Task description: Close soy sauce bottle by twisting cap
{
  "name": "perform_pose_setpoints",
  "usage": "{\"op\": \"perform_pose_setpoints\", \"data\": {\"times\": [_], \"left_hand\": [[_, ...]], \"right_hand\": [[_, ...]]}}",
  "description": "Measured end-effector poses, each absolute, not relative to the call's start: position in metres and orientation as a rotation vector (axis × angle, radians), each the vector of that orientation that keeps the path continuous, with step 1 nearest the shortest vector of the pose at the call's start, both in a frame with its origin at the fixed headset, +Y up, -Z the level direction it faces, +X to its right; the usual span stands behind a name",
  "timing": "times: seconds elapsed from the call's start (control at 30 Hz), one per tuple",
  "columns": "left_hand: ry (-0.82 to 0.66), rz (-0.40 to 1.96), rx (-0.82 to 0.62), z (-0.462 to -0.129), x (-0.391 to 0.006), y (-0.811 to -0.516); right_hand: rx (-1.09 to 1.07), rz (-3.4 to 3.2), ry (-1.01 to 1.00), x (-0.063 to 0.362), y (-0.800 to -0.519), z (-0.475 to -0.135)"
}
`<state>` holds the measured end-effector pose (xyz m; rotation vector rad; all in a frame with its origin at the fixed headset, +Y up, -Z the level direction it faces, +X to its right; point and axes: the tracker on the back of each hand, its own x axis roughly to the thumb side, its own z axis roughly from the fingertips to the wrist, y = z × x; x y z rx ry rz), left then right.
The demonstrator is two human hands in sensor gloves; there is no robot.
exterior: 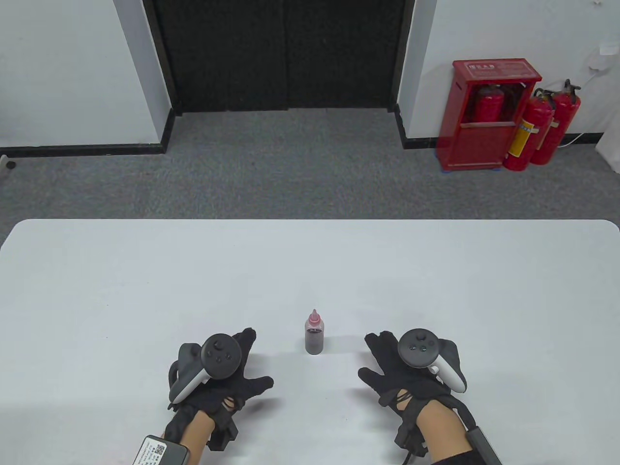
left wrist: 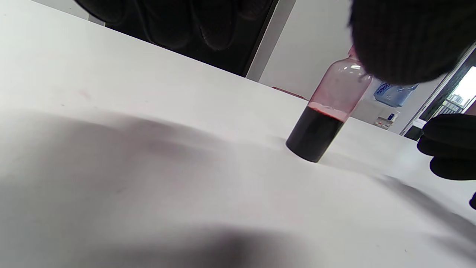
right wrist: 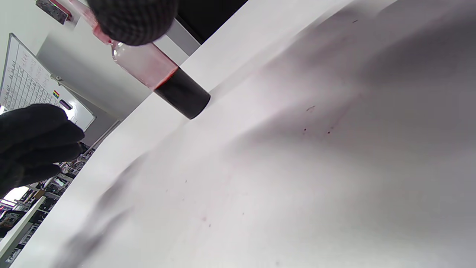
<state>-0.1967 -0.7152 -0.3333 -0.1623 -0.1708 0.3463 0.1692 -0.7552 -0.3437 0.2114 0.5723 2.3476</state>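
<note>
A small clear soy sauce bottle (exterior: 314, 338), half full of dark liquid, stands upright on the white table (exterior: 310, 271) with a pink pointed cap (exterior: 314, 317) on top. It also shows in the left wrist view (left wrist: 323, 119) and in the right wrist view (right wrist: 163, 80), where a fingertip hides its cap. My left hand (exterior: 227, 375) lies spread on the table to the bottle's left, holding nothing. My right hand (exterior: 404, 370) lies spread to its right, holding nothing. Neither hand touches the bottle.
The table's far edge (exterior: 310, 221) meets grey carpet. A red extinguisher cabinet (exterior: 491, 114) and two extinguishers (exterior: 542, 126) stand by the far wall, off the table.
</note>
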Motion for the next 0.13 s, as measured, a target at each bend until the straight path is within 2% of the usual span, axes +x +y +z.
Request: {"op": "perform_pose_setpoints", "data": {"times": [0.13], "left_hand": [[-0.174, 0.340, -0.176, -0.3335, -0.1954, -0.7180]], "right_hand": [[0.231, 2.350, 0.569, 0.1674, -0.7526, -0.3428]]}}
